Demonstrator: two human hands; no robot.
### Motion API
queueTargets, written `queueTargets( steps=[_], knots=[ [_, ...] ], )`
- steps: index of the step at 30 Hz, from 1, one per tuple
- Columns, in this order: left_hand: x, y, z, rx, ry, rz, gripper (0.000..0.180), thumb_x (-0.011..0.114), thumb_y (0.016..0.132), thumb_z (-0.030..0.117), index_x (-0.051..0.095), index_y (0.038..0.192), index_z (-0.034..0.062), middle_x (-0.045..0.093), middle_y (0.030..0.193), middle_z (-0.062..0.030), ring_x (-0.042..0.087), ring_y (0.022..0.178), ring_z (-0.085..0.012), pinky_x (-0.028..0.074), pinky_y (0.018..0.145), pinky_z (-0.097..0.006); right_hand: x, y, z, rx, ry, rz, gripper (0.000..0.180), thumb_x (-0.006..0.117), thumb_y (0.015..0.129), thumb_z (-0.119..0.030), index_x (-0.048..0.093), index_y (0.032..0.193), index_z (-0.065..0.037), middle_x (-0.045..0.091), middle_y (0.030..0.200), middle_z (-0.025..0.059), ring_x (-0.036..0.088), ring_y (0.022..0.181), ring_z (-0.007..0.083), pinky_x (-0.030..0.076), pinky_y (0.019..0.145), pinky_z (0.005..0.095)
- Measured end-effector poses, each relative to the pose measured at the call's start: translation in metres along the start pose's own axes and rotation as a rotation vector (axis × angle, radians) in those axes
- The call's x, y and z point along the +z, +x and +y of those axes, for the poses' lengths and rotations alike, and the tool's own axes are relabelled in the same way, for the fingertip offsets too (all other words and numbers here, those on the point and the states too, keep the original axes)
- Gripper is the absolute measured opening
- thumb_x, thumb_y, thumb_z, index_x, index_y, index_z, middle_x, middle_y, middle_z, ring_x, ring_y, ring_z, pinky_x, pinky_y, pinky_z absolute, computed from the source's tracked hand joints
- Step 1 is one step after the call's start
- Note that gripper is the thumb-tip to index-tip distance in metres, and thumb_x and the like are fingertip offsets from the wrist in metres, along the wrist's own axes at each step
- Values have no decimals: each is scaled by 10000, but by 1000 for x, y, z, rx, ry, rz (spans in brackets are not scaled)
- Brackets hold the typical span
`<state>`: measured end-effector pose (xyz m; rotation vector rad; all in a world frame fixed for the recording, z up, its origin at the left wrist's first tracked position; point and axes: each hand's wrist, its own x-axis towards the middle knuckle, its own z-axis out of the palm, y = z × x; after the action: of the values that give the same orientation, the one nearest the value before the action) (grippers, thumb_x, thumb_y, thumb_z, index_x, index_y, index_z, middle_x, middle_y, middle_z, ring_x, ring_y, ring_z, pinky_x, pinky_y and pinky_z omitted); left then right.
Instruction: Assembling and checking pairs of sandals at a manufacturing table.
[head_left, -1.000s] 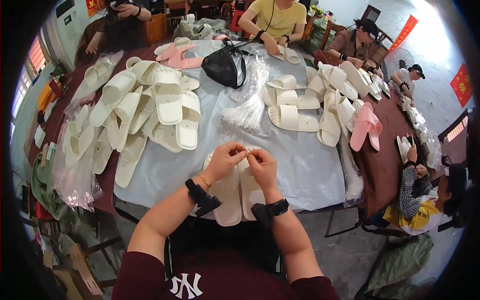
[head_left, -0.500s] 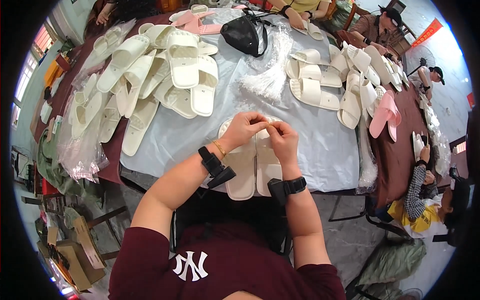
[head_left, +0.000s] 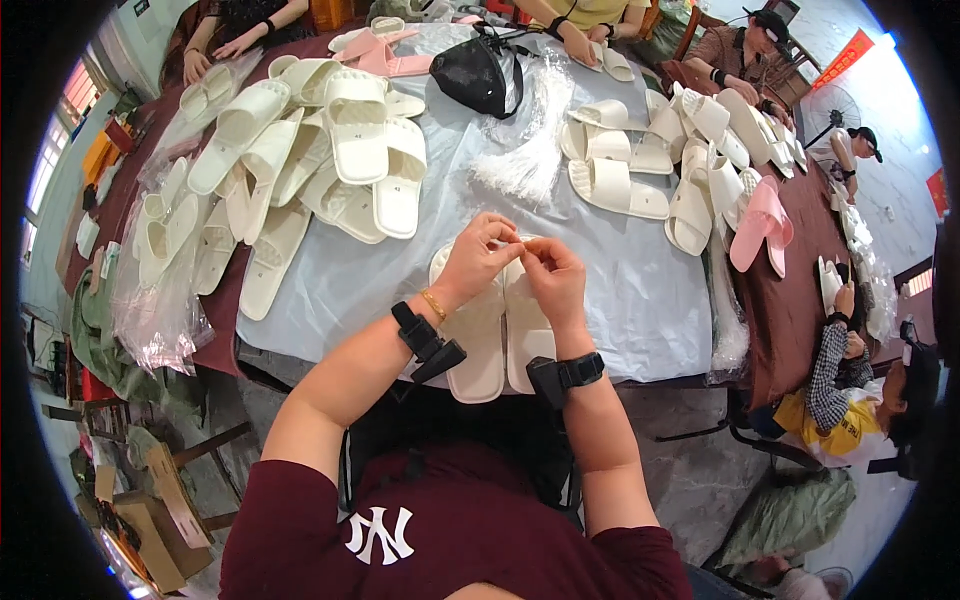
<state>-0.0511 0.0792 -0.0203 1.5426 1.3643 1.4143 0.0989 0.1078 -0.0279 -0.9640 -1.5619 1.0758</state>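
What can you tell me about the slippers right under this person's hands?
The slippers are a cream pair, smooth-surfaced, in what looks like soft plastic or foam. They lie side by side, lengthwise to the person, on the grey sheet, their rounded near ends at its front edge. The left hand and right hand, fingertips pinched, are over the far ends and hide much of them; whether the hands touch the slippers is unclear.

Table (head_left: pixel 795 325): dark red cover (head_left: pixel 815 250), pale grey sheet (head_left: pixel 640 300) over its middle
Left: heaped cream slippers (head_left: pixel 360 155), clear plastic bags (head_left: pixel 150 325)
Top, left to right: pink slippers (head_left: pixel 372 54), black bag (head_left: pixel 465 82), bundle of white strands (head_left: pixel 530 160)
Upper right: loose cream slippers (head_left: pixel 640 197), pink pair (head_left: pixel 752 228)
Just below centre: cream pair (head_left: pixel 478 355), side by side
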Motion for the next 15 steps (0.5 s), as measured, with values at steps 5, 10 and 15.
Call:
queueTargets(
  steps=[5, 10, 15],
  knots=[
    [2, 0, 2, -6, -22, 2, 124, 673, 804, 129, 634, 842, 18, 550, 1051, -83, 571, 907, -167, 496, 735, -272, -3, -2, -2, -34, -68, 34, 49, 652, 786, -50, 640, 818, -15, 648, 746, 48, 557, 614, 94, 456, 561, 236],
    [1, -4, -2, -37, -70, -33, 137, 672, 792, 118, 628, 845, -1, 540, 1065, -97, 572, 934, -191, 512, 729, -277, -1, -8, -3, -89, -104, 34, 46, 627, 747, -15, 624, 793, -6, 613, 788, 82, 582, 666, 144, 470, 570, 257],
    [7, -4, -2, 8, -45, -101, 83, 625, 807, 80, 594, 810, 2, 544, 1062, -107, 559, 921, -201, 479, 725, -283, -2, -6, -8, -183, -193, 31, 75, 615, 697, -45, 590, 758, -7, 577, 784, 120, 583, 709, 252, 487, 640, 331]
  ],
)
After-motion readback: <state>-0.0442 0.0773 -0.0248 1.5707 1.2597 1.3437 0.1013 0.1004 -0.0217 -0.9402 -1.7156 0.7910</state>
